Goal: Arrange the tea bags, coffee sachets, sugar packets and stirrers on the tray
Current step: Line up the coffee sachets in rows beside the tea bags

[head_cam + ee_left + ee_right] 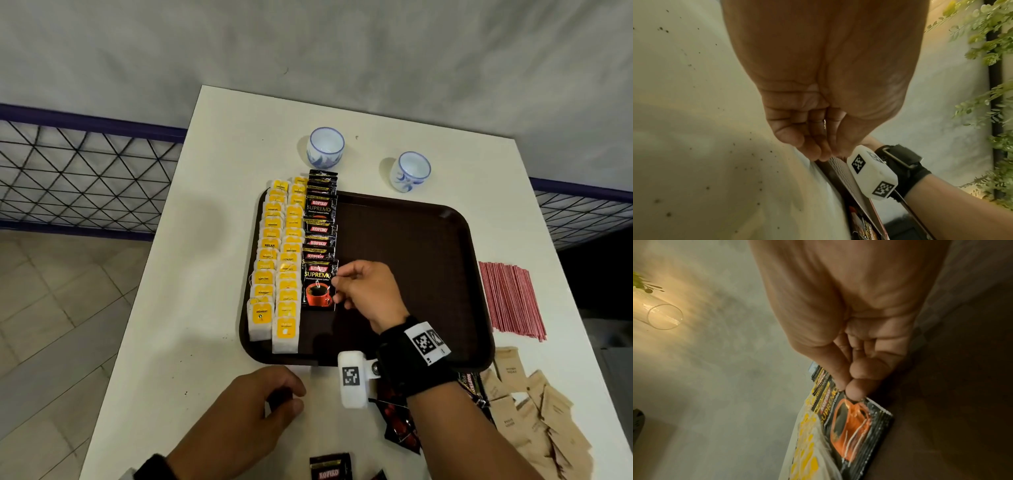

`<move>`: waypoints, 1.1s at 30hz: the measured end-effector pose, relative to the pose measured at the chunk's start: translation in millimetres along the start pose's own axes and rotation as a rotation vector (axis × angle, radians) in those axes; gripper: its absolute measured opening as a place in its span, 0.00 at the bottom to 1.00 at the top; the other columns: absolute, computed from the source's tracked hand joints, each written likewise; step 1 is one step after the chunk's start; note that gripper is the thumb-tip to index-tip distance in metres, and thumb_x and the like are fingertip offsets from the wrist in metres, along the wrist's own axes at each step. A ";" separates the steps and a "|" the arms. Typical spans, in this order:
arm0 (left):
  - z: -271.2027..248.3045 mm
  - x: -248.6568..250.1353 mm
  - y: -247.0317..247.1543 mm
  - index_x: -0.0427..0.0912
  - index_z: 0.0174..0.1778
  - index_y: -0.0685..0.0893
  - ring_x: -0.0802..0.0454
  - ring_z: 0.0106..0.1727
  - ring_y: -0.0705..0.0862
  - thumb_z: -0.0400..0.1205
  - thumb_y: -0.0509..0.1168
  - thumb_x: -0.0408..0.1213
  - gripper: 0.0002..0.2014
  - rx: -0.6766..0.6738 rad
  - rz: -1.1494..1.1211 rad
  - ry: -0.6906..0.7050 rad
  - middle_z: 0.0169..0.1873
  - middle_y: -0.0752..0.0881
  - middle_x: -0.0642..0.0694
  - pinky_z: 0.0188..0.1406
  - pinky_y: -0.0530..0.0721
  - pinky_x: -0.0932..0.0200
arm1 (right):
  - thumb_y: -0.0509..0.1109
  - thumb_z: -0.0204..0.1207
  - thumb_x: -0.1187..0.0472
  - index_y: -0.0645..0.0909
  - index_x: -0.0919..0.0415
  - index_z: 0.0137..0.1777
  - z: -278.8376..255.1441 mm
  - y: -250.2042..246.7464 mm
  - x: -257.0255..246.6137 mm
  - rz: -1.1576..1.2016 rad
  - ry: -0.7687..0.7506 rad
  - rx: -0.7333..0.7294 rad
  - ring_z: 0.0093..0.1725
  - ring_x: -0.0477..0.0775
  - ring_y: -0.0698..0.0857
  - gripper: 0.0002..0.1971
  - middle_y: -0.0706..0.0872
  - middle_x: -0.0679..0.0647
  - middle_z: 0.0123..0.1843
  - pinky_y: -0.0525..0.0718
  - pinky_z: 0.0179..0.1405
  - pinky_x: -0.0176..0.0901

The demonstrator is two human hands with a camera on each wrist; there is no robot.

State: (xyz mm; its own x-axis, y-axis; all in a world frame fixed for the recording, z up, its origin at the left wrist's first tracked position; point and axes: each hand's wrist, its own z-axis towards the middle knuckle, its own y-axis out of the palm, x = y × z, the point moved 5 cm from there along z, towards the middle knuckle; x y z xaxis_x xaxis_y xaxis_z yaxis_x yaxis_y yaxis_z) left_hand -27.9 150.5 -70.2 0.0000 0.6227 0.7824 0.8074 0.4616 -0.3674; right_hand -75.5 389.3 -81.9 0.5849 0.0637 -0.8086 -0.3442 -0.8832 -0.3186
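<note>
Two columns of yellow-labelled tea bags [275, 260] run along the left edge of the dark brown tray [411, 246], each bag overlapping the next, and just right of them lies a column of black coffee sachets [320, 219] (gold trim, red logo). The right hand [368, 291] pinches the right edge of the nearest sachet [318, 286] between thumb and fingertip; that sachet shows a red cup of dark coffee and lies flat at the near end of the column. The left hand [246, 411] rests on the white desk [219, 178] just outside the tray's near edge, fingers curled loosely; whether it holds something I cannot tell. Right of the tray lies a bundle of red stirrers [510, 299], and nearer than that a loose heap of brown sugar packets [537, 421]. More coffee sachets [330, 466] lie on the desk near the tray's front edge. Beyond the tray stand two blue-and-white cups [324, 146].
</note>
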 end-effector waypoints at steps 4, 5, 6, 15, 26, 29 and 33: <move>-0.2 0.6 2.3 0.65 0.49 0.84 0.73 0.53 0.82 0.84 0.71 0.47 0.05 -0.022 0.040 0.014 0.44 0.87 0.63 0.48 0.81 0.74 | 0.75 0.77 0.72 0.82 0.67 0.47 -3.2 -0.4 0.2 0.037 0.014 -0.005 0.25 0.50 0.86 0.04 0.87 0.57 0.30 0.81 0.21 0.37; -0.9 1.6 2.9 0.65 0.49 0.83 0.72 0.52 0.82 0.84 0.71 0.48 0.05 -0.029 0.051 0.023 0.44 0.87 0.62 0.48 0.81 0.75 | 0.75 0.77 0.72 0.82 0.68 0.48 -5.3 -2.8 0.5 0.045 0.017 0.006 0.25 0.50 0.86 0.04 0.87 0.57 0.31 0.81 0.21 0.37; -2.4 3.1 3.9 0.65 0.50 0.83 0.71 0.52 0.82 0.84 0.70 0.48 0.04 -0.040 0.067 0.036 0.44 0.86 0.62 0.48 0.81 0.75 | 0.75 0.77 0.71 0.82 0.68 0.48 -9.1 -6.9 1.4 0.048 0.016 0.021 0.25 0.51 0.86 0.04 0.86 0.58 0.31 0.81 0.21 0.37; -17.2 17.3 49.7 0.62 0.69 0.74 0.63 0.57 0.78 0.76 0.72 0.63 0.27 -0.185 0.448 0.200 0.64 0.72 0.66 0.52 0.79 0.71 | 0.78 0.76 0.63 0.86 0.58 0.45 -102.5 -101.8 48.1 -0.192 0.010 0.181 0.28 0.48 0.88 0.03 0.89 0.53 0.34 0.78 0.24 0.35; -32.4 8.4 98.0 0.53 0.52 0.75 0.53 0.49 0.74 0.67 0.70 0.48 0.19 -0.079 0.707 0.263 0.52 0.75 0.55 0.45 0.85 0.55 | 0.80 0.73 0.58 0.86 0.53 0.53 -174.3 -157.8 105.7 -0.542 -0.025 0.242 0.46 0.39 0.84 0.11 0.86 0.45 0.50 0.75 0.40 0.25; -26.2 9.3 90.3 0.52 0.56 0.80 0.53 0.52 0.74 0.66 0.81 0.41 0.24 -0.061 0.614 0.215 0.53 0.75 0.56 0.49 0.81 0.56 | 0.79 0.74 0.57 0.84 0.54 0.63 -175.7 -161.6 114.8 -0.665 -0.038 0.261 0.49 0.46 0.82 0.18 0.79 0.48 0.57 0.77 0.46 0.36; -17.3 24.9 94.9 0.53 0.65 0.79 0.55 0.62 0.73 0.76 0.74 0.38 0.21 -0.083 0.565 0.215 0.56 0.72 0.59 0.59 0.76 0.59 | 0.80 0.71 0.53 0.77 0.55 0.74 -173.6 -157.1 120.6 -0.701 -0.076 0.313 0.67 0.58 0.77 0.31 0.74 0.53 0.66 0.81 0.65 0.50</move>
State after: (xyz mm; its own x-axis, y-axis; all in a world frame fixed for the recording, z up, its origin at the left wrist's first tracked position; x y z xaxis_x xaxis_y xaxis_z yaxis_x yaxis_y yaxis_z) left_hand 58.9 198.9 -76.9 0.5534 0.6118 0.5652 0.6912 0.0412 -0.7214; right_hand 176.6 455.0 -43.6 0.6948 0.6017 -0.3940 -0.1099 -0.4525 -0.8849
